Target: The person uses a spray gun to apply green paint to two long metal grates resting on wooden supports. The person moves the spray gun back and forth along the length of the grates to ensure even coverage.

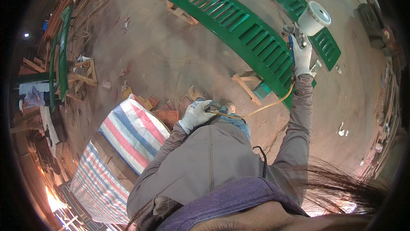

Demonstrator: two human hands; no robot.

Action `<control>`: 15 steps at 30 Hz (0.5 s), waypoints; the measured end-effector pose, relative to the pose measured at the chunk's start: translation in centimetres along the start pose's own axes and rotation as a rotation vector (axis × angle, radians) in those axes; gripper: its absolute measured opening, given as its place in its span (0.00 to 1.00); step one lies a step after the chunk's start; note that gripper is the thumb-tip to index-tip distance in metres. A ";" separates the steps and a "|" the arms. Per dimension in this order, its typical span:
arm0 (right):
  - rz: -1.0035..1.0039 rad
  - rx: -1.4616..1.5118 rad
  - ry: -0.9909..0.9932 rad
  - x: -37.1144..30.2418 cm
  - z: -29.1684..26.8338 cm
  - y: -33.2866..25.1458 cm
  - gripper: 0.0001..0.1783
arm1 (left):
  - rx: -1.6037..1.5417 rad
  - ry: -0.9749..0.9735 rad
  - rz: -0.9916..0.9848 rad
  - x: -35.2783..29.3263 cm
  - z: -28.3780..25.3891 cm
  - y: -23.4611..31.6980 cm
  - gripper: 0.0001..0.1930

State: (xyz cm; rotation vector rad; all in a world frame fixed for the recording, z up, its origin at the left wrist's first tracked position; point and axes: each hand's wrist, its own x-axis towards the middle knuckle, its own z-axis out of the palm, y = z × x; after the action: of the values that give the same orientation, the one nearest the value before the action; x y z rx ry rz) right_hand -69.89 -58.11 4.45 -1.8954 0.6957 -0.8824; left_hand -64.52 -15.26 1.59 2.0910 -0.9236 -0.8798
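Observation:
My gloved right hand (303, 58) is wrapped round the handle of a metal spray gun (300, 38), held out at the far right. A white paint cup (312, 20) is mounted on the gun and tilts to the right. From the gun a yellowish air hose (273, 103) curves back to my gloved left hand (195, 115), which is closed on it in front of my body. Below and left of the gun lies a long green slatted panel (267, 38), its paint glossy. The gun's nozzle is hard to make out.
Wooden trestles (245, 86) prop up the panel. Another green slatted panel (326, 48) lies beyond the gun. A striped woven sheet (136, 135) covers something by my left side, near loose bricks (167, 116). Farther left are green frames (64, 51) and a person (34, 97).

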 end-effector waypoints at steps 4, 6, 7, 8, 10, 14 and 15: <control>-0.156 -0.338 -0.033 2.6 1.6 1.4 0.16 | -0.140 -0.010 -0.064 -0.3 0.8 -0.4 0.16; 0.161 -0.006 -0.381 0.9 2.3 -6.0 0.19 | -0.223 0.013 -0.104 -0.8 0.6 -0.8 0.16; 0.192 0.052 -0.471 0.7 1.7 -7.2 0.21 | -0.276 0.005 -0.081 -0.4 0.3 -0.6 0.16; 0.224 0.121 -0.572 0.5 1.8 -7.9 0.23 | -0.323 0.006 -0.071 -0.3 0.0 -0.6 0.16; 0.125 0.173 -0.598 0.7 2.9 -8.5 0.25 | -0.330 0.015 -0.084 -0.1 -0.2 -1.3 0.16; 0.231 -0.036 -0.475 3.1 4.6 -7.6 0.22 | -0.243 0.020 -0.029 0.4 -2.0 -1.0 0.16; 0.275 -0.097 -0.396 3.7 4.9 -7.5 0.21 | -0.211 0.016 -0.027 0.6 -2.8 -0.6 0.15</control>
State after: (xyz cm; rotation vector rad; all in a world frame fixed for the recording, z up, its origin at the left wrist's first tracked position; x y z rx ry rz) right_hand -62.98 -55.27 10.64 -1.9249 0.7381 -0.2917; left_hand -61.84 -14.55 2.41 1.9302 -0.7607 -0.9305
